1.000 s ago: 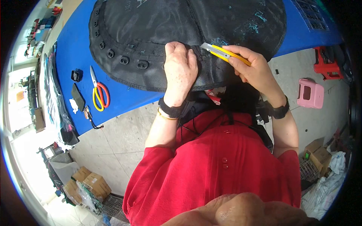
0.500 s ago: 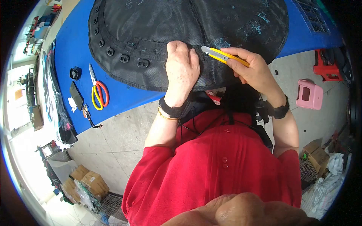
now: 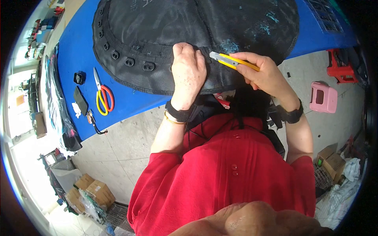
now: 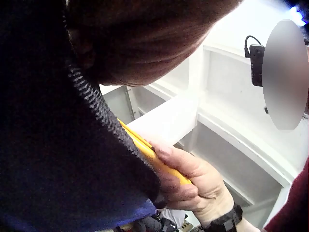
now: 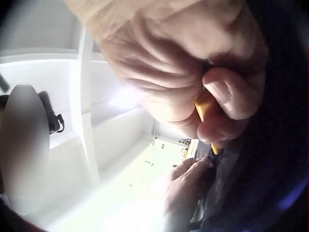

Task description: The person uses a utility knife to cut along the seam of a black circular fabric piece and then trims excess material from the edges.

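Observation:
A black mesh fabric piece (image 3: 165,23) with a stitched, rounded edge lies across the table and overhangs its near side. Along its left border runs a row of black oval eyelets (image 3: 129,61). My left hand (image 3: 189,70) grips the fabric near this border, fingers curled, fingertips hidden. In my right hand (image 3: 260,72) is a yellow utility knife (image 3: 232,61), held between thumb and fingers. Its blade points left, just beside the left hand and close over the fabric. The knife's yellow body (image 4: 149,152) also shows past the fabric's edge in the left wrist view.
Scissors (image 3: 103,98) with red and yellow handles lie on the blue table (image 3: 130,108), left of the fabric. Near them are a small black part (image 3: 79,78) and a dark flat piece (image 3: 80,101). A pink stool (image 3: 323,97) and a red stool (image 3: 341,67) stand at right.
The knife's blade tip has shifted slightly toward my body over the fabric. My left hand keeps its place on the border.

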`<state>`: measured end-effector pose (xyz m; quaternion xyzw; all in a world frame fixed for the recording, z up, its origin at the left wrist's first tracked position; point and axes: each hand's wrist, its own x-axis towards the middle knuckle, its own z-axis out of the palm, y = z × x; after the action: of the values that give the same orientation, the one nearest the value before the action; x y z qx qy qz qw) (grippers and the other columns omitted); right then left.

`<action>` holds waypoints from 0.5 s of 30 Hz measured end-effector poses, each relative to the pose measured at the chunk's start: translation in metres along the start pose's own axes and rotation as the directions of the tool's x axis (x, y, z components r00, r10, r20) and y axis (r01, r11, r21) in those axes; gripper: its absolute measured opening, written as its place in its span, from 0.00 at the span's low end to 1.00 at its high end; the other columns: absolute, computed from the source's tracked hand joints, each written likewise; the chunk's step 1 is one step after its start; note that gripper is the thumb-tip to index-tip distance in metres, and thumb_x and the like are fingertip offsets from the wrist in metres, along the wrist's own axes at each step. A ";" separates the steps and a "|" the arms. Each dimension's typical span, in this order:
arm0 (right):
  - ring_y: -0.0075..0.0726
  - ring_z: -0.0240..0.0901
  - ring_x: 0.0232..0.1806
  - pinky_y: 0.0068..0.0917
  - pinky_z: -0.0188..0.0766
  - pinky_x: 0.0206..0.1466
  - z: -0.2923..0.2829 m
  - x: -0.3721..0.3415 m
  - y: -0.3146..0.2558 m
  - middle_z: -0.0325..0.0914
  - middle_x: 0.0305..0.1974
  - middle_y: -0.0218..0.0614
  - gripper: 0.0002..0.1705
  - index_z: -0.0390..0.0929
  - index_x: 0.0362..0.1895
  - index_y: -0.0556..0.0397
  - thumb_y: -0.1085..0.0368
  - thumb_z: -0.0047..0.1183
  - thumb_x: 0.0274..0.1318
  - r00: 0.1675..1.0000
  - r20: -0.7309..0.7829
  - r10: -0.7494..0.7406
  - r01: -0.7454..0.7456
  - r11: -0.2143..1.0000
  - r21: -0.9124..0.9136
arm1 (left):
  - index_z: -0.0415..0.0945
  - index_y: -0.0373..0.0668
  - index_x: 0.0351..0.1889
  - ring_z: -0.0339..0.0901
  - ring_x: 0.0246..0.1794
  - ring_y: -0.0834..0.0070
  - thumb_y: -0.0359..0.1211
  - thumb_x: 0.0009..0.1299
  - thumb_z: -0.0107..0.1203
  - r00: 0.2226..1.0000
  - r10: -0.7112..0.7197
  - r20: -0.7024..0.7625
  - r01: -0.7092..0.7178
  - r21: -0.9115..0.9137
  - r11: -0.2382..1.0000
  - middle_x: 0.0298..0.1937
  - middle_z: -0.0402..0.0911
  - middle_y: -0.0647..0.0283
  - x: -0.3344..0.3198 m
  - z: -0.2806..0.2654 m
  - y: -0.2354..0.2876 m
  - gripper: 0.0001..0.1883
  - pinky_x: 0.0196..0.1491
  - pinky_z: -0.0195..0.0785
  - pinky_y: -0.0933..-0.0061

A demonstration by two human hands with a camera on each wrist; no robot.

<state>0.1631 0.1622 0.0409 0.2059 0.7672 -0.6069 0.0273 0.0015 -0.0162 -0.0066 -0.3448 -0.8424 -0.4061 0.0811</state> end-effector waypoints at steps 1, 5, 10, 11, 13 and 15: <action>0.14 0.65 0.19 0.20 0.67 0.22 0.000 0.000 0.002 0.75 0.25 0.22 0.20 0.82 0.69 0.45 0.60 0.59 0.78 1.000 0.000 -0.012 0.012 1.000 0.005 | 0.80 0.32 0.42 0.84 0.47 0.45 0.29 0.74 0.61 1.000 -0.005 0.001 0.005 -0.002 1.000 0.51 0.81 0.45 0.000 0.000 0.000 0.07 0.51 0.79 0.53; 0.14 0.66 0.19 0.20 0.66 0.22 0.000 -0.002 0.003 0.75 0.25 0.22 0.20 0.83 0.69 0.45 0.60 0.59 0.77 1.000 0.006 -0.021 0.021 1.000 0.013 | 0.80 0.32 0.42 0.84 0.47 0.46 0.29 0.74 0.61 1.000 -0.024 0.004 0.024 -0.013 1.000 0.50 0.81 0.46 -0.001 -0.002 0.002 0.07 0.52 0.79 0.54; 0.13 0.66 0.20 0.19 0.66 0.23 0.000 -0.010 0.005 0.76 0.25 0.22 0.20 0.83 0.68 0.45 0.61 0.59 0.77 0.998 0.048 0.038 -0.040 0.998 0.039 | 0.81 0.31 0.40 0.84 0.47 0.47 0.30 0.74 0.62 1.000 -0.028 -0.008 0.028 -0.020 0.999 0.49 0.82 0.46 -0.001 -0.002 0.000 0.08 0.52 0.79 0.55; 0.13 0.66 0.20 0.19 0.66 0.23 0.000 -0.011 0.007 0.77 0.25 0.22 0.20 0.83 0.68 0.45 0.61 0.59 0.77 0.995 0.082 0.051 -0.056 0.996 0.065 | 0.81 0.31 0.40 0.84 0.47 0.47 0.30 0.74 0.62 0.999 -0.031 -0.010 0.031 -0.023 0.999 0.49 0.82 0.46 -0.001 -0.002 0.000 0.09 0.51 0.78 0.55; 0.13 0.66 0.20 0.19 0.66 0.23 0.004 -0.015 0.008 0.77 0.26 0.22 0.20 0.83 0.68 0.45 0.61 0.59 0.77 0.999 0.040 0.026 -0.027 0.999 0.033 | 0.81 0.31 0.40 0.83 0.47 0.48 0.31 0.74 0.64 1.000 -0.029 -0.005 0.029 -0.045 0.999 0.49 0.82 0.46 -0.001 -0.003 -0.001 0.10 0.52 0.78 0.56; 0.13 0.66 0.20 0.18 0.66 0.23 0.006 -0.015 0.008 0.76 0.26 0.22 0.19 0.83 0.68 0.44 0.61 0.59 0.77 1.000 0.023 0.017 -0.018 1.000 0.024 | 0.81 0.30 0.41 0.83 0.48 0.49 0.32 0.73 0.66 1.000 -0.029 0.010 0.030 -0.058 0.998 0.49 0.82 0.46 -0.001 -0.007 -0.003 0.11 0.52 0.77 0.57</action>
<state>0.1783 0.1541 0.0366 0.2059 0.7575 -0.6183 0.0389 -0.0010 -0.0230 -0.0043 -0.3365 -0.8354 -0.4302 0.0611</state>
